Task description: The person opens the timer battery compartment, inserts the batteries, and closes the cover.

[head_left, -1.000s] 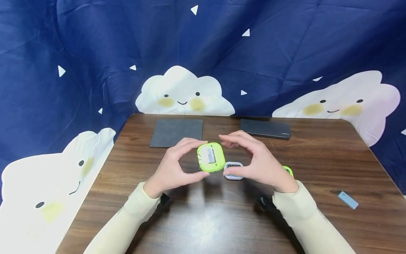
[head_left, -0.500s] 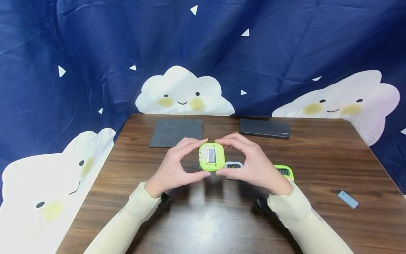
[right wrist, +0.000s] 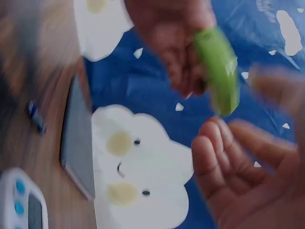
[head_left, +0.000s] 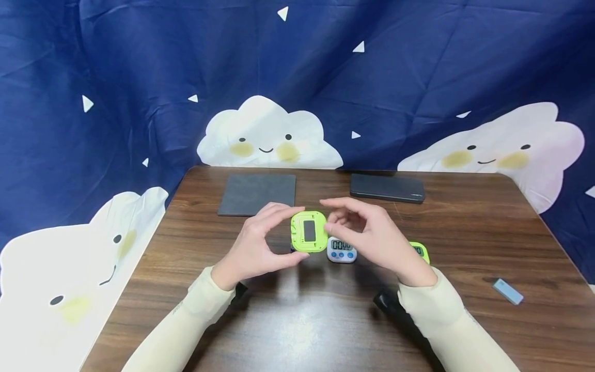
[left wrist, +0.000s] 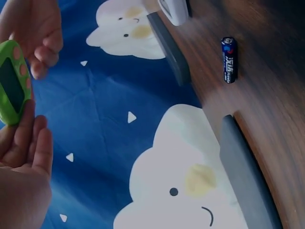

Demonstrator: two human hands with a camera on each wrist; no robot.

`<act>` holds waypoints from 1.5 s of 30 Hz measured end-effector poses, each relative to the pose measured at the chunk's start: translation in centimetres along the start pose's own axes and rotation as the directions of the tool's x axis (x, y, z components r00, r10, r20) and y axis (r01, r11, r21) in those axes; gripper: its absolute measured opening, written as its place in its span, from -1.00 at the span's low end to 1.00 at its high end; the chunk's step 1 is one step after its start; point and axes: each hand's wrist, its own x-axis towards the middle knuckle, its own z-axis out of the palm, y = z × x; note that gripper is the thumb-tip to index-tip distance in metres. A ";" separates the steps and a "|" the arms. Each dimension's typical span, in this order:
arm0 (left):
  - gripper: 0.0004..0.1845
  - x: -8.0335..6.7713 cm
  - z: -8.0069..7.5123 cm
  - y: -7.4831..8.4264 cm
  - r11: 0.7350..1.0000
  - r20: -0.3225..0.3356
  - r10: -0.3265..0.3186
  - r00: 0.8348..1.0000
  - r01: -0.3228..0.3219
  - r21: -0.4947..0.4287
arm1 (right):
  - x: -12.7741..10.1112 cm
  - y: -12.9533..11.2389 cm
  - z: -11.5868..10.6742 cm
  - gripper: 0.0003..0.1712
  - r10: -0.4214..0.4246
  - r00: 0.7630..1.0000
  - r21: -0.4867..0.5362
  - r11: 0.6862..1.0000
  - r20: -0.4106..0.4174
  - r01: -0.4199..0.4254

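Observation:
My left hand pinches a lime-green timer by its top and bottom edges above the table. The side turned to me has a dark rectangular recess. My right hand hovers just right of it, fingers loosely curled, nothing visible in them. The left wrist view shows the green timer against my left fingers, with the right hand apart above it. The blurred right wrist view shows a gap between that timer and my right fingers.
On the wooden table a white timer with blue buttons lies under my hands and a second green timer peeks from behind my right hand. A battery lies loose. Grey mat, black slab, small blue block.
My right hand touched the green timer's right edge half a second ago and has since drawn back, uncovering the white timer. The rectangle on the timer's near side went from pale to dark.

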 end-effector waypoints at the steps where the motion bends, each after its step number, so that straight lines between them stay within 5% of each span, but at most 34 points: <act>1: -0.11 0.0 0.1 0.0 1.000 0.003 0.001 1.000 -0.001 0.005 | 0.0 -0.2 0.0 -0.50 0.050 0.999 0.042 0.998 0.008 -0.050; 6: -0.11 -0.2 0.4 -0.1 0.999 0.011 -0.002 1.000 0.001 0.033 | 0.1 -0.4 0.3 -0.57 0.182 0.982 0.134 0.973 0.039 -0.186; 32: -0.11 -0.5 0.6 -0.6 0.997 0.056 -0.029 0.998 0.025 0.071 | 0.2 -0.4 1.1 -0.72 0.235 0.971 0.221 0.949 -0.031 -0.223; 45: -0.13 0.1 -0.9 -1.8 0.995 -0.046 -0.081 0.996 0.084 0.056 | 0.5 0.2 1.4 -0.71 0.258 0.965 0.253 0.938 -0.055 -0.237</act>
